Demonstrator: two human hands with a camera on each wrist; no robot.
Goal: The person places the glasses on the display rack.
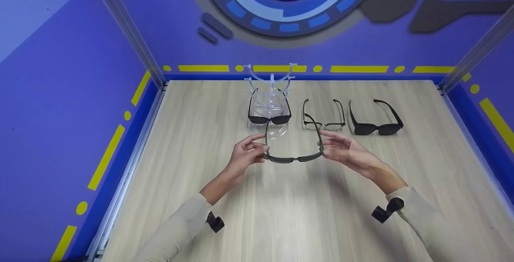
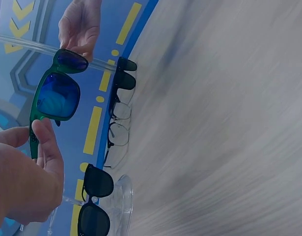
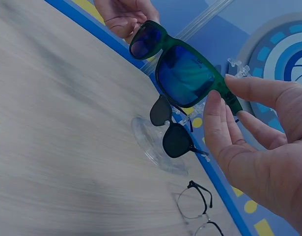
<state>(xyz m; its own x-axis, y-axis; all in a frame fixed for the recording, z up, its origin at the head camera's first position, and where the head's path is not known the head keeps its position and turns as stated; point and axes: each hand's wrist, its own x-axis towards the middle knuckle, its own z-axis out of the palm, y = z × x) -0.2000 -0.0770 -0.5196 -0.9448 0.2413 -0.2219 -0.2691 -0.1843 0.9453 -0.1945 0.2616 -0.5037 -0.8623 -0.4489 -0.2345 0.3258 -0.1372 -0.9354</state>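
Note:
A pair of green-framed sunglasses (image 3: 185, 73) with blue mirrored lenses is held above the table between both hands, its temples pointing away from the person. The left hand (image 1: 245, 155) pinches one temple near its hinge. On the opposite side, the right hand (image 1: 349, 151) pinches the other temple, its thumb and fingertips on the frame near the hinge. Just beyond stands a clear plastic glasses stand (image 1: 271, 93) with several curved tiers. Dark sunglasses (image 1: 270, 120) sit low on that stand, their lenses facing the person.
Right of the stand, clear-lens eyeglasses (image 1: 324, 126) lie on the wooden table (image 1: 281, 222) with temples unfolded. Farther right are black sunglasses (image 1: 378, 128), also unfolded. Blue-purple panels (image 1: 60, 93) with yellow marks enclose the table's back and sides.

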